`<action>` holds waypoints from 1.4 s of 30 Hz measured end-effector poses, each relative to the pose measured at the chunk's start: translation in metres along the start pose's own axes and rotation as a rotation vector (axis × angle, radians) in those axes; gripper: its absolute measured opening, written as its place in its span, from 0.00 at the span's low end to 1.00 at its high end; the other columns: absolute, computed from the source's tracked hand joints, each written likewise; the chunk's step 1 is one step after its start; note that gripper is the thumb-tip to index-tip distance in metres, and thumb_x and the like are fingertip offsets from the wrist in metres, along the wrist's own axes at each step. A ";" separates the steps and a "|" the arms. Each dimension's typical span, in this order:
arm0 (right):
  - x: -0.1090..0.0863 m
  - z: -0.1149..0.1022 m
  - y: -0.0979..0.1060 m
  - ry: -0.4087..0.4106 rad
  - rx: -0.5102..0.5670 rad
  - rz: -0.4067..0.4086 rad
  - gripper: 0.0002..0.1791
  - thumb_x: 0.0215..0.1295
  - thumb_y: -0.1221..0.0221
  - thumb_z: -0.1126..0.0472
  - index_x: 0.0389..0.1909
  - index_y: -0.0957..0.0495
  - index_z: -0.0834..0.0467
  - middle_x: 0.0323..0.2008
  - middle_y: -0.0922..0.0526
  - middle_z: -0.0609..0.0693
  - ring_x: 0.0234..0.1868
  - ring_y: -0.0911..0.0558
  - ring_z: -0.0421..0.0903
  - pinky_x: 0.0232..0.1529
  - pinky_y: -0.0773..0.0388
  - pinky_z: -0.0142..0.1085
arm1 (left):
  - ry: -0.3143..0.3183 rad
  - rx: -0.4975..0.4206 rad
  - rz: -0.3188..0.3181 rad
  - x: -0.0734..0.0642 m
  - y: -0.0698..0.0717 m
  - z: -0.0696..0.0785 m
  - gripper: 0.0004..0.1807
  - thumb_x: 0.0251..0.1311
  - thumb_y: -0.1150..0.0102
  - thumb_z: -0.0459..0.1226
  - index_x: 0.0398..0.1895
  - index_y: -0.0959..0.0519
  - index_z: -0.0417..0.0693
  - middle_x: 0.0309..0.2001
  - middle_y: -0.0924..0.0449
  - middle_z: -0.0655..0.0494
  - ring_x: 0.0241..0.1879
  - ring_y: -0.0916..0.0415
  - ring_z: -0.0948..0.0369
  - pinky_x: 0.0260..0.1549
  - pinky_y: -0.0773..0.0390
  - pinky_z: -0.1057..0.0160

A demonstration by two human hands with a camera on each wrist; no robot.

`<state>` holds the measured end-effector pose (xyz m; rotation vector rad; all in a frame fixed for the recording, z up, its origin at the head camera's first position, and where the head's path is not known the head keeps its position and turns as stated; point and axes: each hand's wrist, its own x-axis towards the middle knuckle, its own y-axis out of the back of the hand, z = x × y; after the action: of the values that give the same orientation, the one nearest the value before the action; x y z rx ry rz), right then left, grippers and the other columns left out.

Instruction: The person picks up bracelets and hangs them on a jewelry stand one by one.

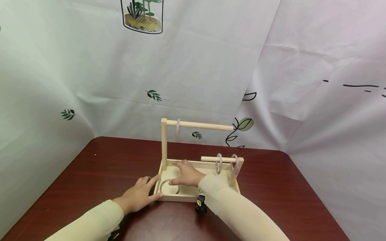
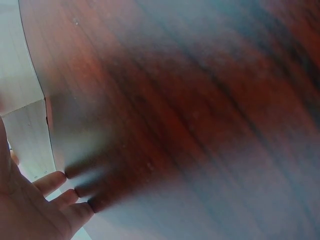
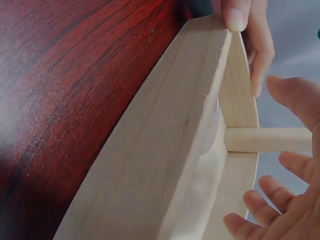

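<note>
A pale wooden tray stand (image 1: pixel 184 198) has a post and bar at each end. My left hand (image 1: pixel 137 196) rests at its left front corner, thumb at the rim; in the left wrist view, its other fingertips reach down to the tabletop. My right hand (image 1: pixel 189 175) hovers over the tray with spread fingers and nothing between them, also seen in the right wrist view. Beneath its thumb, a clear bangle (image 1: pixel 160 188) lies flat at the tray's left front. One pale bangle (image 1: pixel 177 130) hangs on the taller bar, two bangles (image 1: pixel 216 167) on the lower bar.
The dark red wooden table (image 1: pixel 271 194) carries the tray stand near its middle. Behind it hangs a white cloth (image 1: pixel 126 110) printed with leaves. The taller bar (image 1: pixel 205 125) and lower bar (image 1: pixel 209 159) jut inward over the tray.
</note>
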<state>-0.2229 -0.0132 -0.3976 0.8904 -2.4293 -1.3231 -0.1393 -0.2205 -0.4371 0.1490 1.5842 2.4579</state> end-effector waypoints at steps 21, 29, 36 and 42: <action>0.007 -0.011 -0.014 -0.014 -0.198 -0.065 0.46 0.40 0.22 0.56 0.65 0.29 0.55 0.60 0.33 0.55 0.59 0.33 0.50 0.54 0.30 0.35 | -0.009 -0.011 0.008 -0.002 0.000 0.000 0.44 0.58 0.47 0.65 0.73 0.39 0.53 0.57 0.31 0.45 0.62 0.38 0.45 0.37 0.23 0.44; 0.006 -0.015 -0.012 0.025 -0.297 -0.138 0.44 0.42 0.23 0.59 0.65 0.29 0.52 0.55 0.30 0.52 0.54 0.30 0.45 0.49 0.30 0.31 | -0.013 -0.012 0.018 -0.002 -0.001 -0.001 0.44 0.58 0.46 0.65 0.72 0.38 0.53 0.55 0.31 0.46 0.61 0.37 0.46 0.38 0.24 0.44; 0.005 -0.016 -0.013 0.018 -0.344 -0.174 0.44 0.44 0.24 0.59 0.66 0.30 0.50 0.58 0.30 0.53 0.56 0.29 0.47 0.50 0.29 0.33 | -0.012 -0.008 0.021 -0.002 -0.001 0.000 0.44 0.58 0.47 0.65 0.72 0.39 0.53 0.56 0.31 0.45 0.62 0.37 0.46 0.41 0.24 0.43; 0.008 -0.014 -0.017 0.020 -0.358 -0.183 0.44 0.44 0.24 0.59 0.66 0.30 0.48 0.59 0.30 0.52 0.56 0.29 0.47 0.50 0.30 0.33 | -0.007 -0.005 0.024 -0.003 -0.001 -0.001 0.44 0.58 0.47 0.65 0.72 0.38 0.53 0.56 0.31 0.45 0.62 0.37 0.46 0.42 0.24 0.44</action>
<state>-0.2157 -0.0345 -0.4038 1.0333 -2.0384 -1.7324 -0.1364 -0.2215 -0.4377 0.1771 1.5827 2.4757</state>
